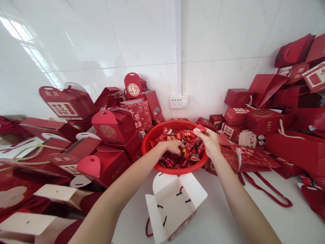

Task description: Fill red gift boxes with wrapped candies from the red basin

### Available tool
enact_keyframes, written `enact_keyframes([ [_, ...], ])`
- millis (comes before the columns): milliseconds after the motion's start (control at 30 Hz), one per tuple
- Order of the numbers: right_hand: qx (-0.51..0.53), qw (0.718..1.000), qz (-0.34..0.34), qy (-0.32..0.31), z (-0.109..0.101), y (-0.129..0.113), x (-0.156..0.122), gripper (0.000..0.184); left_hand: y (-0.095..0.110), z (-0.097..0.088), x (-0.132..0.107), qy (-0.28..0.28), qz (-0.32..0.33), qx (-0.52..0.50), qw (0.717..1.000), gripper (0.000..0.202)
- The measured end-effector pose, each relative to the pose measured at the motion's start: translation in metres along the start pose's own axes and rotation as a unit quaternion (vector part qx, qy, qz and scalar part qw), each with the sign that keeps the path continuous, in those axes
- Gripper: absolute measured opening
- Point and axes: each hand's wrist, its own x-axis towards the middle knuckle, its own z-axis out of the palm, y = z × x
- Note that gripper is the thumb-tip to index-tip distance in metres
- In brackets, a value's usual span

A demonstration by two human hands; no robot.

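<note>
We've got a wall (147, 37) of glossy white tiles here, faintly grey-veined, with thin seams running across and up it. A white strip of trunking (178, 51) drops down the upper middle of the frame to a socket panel (179, 101) with a switch on its right. We're getting slanted streaks of glare (12, 28) upper left, plus a pale tabletop (217, 210) at bottom centre.

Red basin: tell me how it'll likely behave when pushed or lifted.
The red basin is probably fairly weighty, with many wrapped packets heaped inside. If tilted, they would likely slide to one side. Pushed toward the person, it may nudge the open box close in front.
</note>
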Motion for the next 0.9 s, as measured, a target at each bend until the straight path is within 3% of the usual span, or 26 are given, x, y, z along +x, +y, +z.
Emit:
enact_keyframes([
  [200,0.005,1.0,0.0,-0.003,0.0,0.0,0.0,0.037,-0.003,0.007,0.004,0.014,0.02,-0.047,0.999,0.042],
  [500,0.011,1.0,0.001,-0.008,0.001,-0.001,-0.001,0.04,0.007,-0.002,0.003,-0.051,0.041,-0.153,0.986,0.025],
  [667,0.01,1.0,0.002,-0.013,0.001,-0.001,-0.001,0.039,0.009,-0.006,0.0,-0.043,0.029,-0.162,0.985,0.034],
  [800,0.002,1.0,0.003,-0.019,0.0,-0.002,-0.001,0.037,0.005,-0.006,-0.002,-0.045,0.006,-0.13,0.99,0.007],
  [900,-0.003,1.0,0.004,-0.023,0.0,-0.002,-0.001,0.036,0.008,-0.006,-0.001,-0.06,0.003,-0.107,0.992,0.04],
])
